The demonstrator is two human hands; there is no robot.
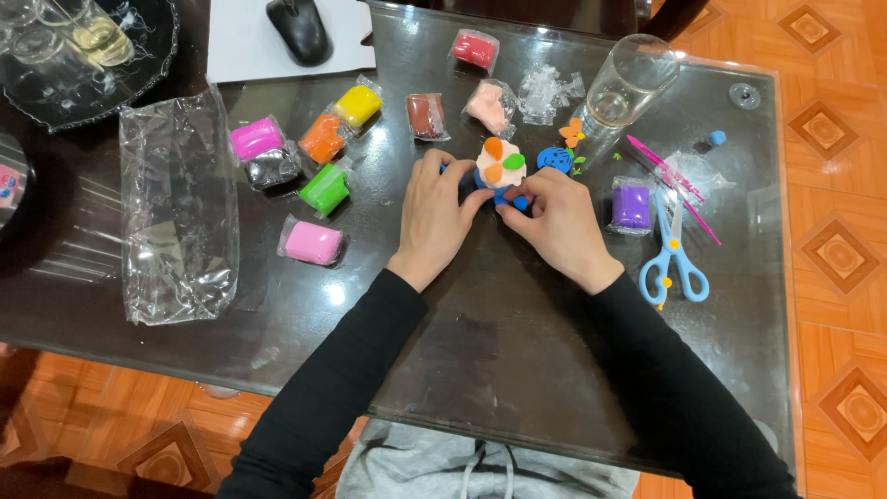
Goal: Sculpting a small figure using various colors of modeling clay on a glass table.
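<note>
The dark glass worktop [517, 370] fills most of the view, set over an orange tiled floor [832, 139]. On its left side lies a large crumpled clear plastic bag [176, 212]. At the top edge a black mouse [299, 30] rests on a white sheet [249, 51], and further right an empty drinking glass [628, 88] lies tilted. Both forearms in black sleeves reach in from below. The left hand [434, 217] and right hand [559, 222] meet at the middle of the worktop, fingers closed on a small clay figure [501, 171]: a white lump with orange and green petals on a blue base, pinched from both sides. Blue scissors [673, 259] lie right of the right hand, just below a wrapped purple clay block [632, 205] and a thin pink stick [674, 185]. To the left of the hands sit wrapped clay blocks, well apart from them: pink [312, 242], green [325, 188], orange [322, 138], yellow [358, 104], magenta [256, 139]. Brown [426, 115] and red [475, 49] blocks lie above. A blue clay disc [554, 159] sits just beside the figure.
</note>
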